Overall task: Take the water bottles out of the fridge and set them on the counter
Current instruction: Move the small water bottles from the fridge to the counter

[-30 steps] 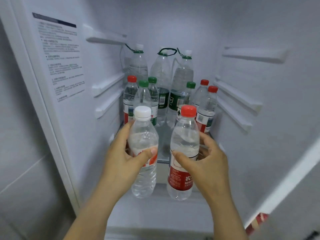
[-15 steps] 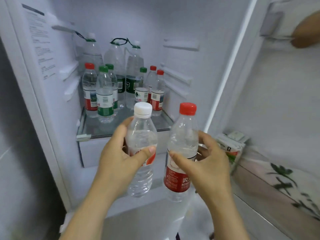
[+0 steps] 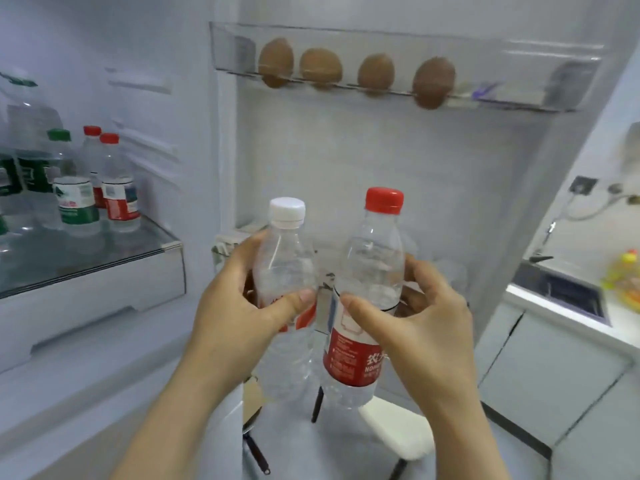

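In the fingers of the left hand (image 3: 242, 313), a white-capped bottle (image 3: 284, 258) is held upright; the thumb is laid across the front of the label and the other fingers are curled round the back, clamped on it. Just right of those fingers, a red-capped bottle (image 3: 374, 258) is gripped the same way by the right hand (image 3: 422, 327), with the thumb on the top of the red label and the fingers wrapped behind. The two bottles are held side by side in the air; whether they touch cannot be told. Well left of the left fingers, more bottles (image 3: 117, 192) with red and green caps are stood on the glass shelf (image 3: 104, 258) inside the open fridge (image 3: 86, 46). Above both sets of fingers, four brown eggs (image 3: 320, 69) are seated in the door tray (image 3: 519, 53). Well right of the right fingers, a white surface (image 3: 620, 327) with a dark sink (image 3: 568, 292) is seen. Below the right fingers, a white stool seat (image 3: 398, 431) is seen.
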Demonstrator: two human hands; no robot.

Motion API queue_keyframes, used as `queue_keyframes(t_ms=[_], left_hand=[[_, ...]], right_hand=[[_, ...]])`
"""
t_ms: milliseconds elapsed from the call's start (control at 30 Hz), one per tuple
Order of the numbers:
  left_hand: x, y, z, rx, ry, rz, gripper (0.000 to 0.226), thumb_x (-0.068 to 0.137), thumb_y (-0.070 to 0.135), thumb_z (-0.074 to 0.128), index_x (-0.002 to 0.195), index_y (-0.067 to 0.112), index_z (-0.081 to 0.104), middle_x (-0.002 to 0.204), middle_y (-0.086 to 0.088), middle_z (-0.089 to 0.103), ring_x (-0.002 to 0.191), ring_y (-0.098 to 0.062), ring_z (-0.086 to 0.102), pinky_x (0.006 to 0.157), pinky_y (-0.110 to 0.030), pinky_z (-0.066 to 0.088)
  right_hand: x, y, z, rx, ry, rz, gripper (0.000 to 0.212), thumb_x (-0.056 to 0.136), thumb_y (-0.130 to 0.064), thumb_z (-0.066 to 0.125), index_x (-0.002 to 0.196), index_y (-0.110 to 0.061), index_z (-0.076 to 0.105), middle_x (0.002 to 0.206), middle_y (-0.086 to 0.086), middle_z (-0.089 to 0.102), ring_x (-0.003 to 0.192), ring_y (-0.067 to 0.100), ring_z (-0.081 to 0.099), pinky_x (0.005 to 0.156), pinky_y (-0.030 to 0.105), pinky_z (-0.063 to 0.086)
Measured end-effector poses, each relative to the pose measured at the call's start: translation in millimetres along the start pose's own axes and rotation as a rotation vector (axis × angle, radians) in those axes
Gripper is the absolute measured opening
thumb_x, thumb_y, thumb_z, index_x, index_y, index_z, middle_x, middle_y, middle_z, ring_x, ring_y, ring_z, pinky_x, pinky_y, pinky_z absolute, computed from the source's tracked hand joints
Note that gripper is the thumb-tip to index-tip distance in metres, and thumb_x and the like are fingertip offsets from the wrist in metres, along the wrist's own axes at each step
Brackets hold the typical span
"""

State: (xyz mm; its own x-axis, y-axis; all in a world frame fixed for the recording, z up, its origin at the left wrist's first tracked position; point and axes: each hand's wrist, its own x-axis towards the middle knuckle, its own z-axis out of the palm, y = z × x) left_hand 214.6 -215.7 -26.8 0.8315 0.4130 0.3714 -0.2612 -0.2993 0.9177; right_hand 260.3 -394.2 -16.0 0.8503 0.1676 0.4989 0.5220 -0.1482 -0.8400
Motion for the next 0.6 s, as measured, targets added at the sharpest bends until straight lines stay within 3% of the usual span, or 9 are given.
queue_keyframes(t_ms=[100, 233, 333, 400, 600], left_hand=[[-6.3, 16.9, 50.8, -0.067, -0.098, 0.026, 0.067, 0.062, 0.032, 0.083, 0.121, 0.044, 0.054, 0.107, 0.016, 0.07, 0.097, -0.005, 0.068, 0.085, -0.039, 0.056], [-20.7, 38.9, 124.7, -0.152, -0.224, 0.042, 0.061, 0.069, 0.02, 0.081, 0.121, 0.039, 0.056, 0.105, 0.014, 0.071, 0.094, -0.005, 0.069, 0.081, -0.035, 0.056], [-37.0, 51.4, 178.7, -0.211, -0.311, 0.048, 0.069, 0.063, 0.026, 0.081, 0.125, 0.038, 0.054, 0.105, 0.014, 0.071, 0.094, -0.004, 0.069, 0.079, -0.031, 0.056], [-49.2, 56.8, 210.5, -0.228, -0.381, 0.049, 0.07, 0.065, 0.018, 0.081, 0.127, 0.036, 0.054, 0.103, 0.013, 0.072, 0.092, -0.004, 0.07, 0.076, -0.028, 0.058], [-75.6, 73.7, 290.6, -0.274, -0.585, 0.065, 0.077, 0.064, 0.023, 0.081, 0.132, 0.037, 0.05, 0.106, 0.014, 0.072, 0.094, -0.003, 0.069, 0.074, -0.024, 0.058]], right_hand=[[-8.2, 3.0, -54.8, -0.054, 0.083, -0.001, 0.044, 0.063, -0.019, 0.087, 0.097, -0.04, 0.066, 0.091, -0.018, 0.075, 0.084, 0.004, 0.072, 0.076, 0.03, 0.06], [-18.2, 8.5, -133.7, -0.114, 0.183, 0.019, 0.048, 0.061, -0.024, 0.086, 0.102, -0.04, 0.066, 0.094, -0.018, 0.075, 0.085, 0.005, 0.073, 0.077, 0.034, 0.06], [-32.1, 16.8, -187.4, -0.182, 0.273, 0.029, 0.05, 0.058, -0.034, 0.085, 0.101, -0.045, 0.064, 0.098, -0.018, 0.074, 0.088, 0.002, 0.071, 0.077, 0.029, 0.059], [-44.9, 24.1, -219.6, -0.222, 0.322, 0.061, 0.051, 0.058, -0.035, 0.086, 0.101, -0.047, 0.062, 0.099, -0.019, 0.073, 0.09, -0.001, 0.07, 0.077, 0.026, 0.058], [-86.1, 35.6, -296.4, -0.362, 0.486, 0.166, 0.062, 0.059, -0.041, 0.086, 0.109, -0.052, 0.052, 0.104, -0.033, 0.06, 0.096, -0.013, 0.059, 0.077, 0.014, 0.049]])
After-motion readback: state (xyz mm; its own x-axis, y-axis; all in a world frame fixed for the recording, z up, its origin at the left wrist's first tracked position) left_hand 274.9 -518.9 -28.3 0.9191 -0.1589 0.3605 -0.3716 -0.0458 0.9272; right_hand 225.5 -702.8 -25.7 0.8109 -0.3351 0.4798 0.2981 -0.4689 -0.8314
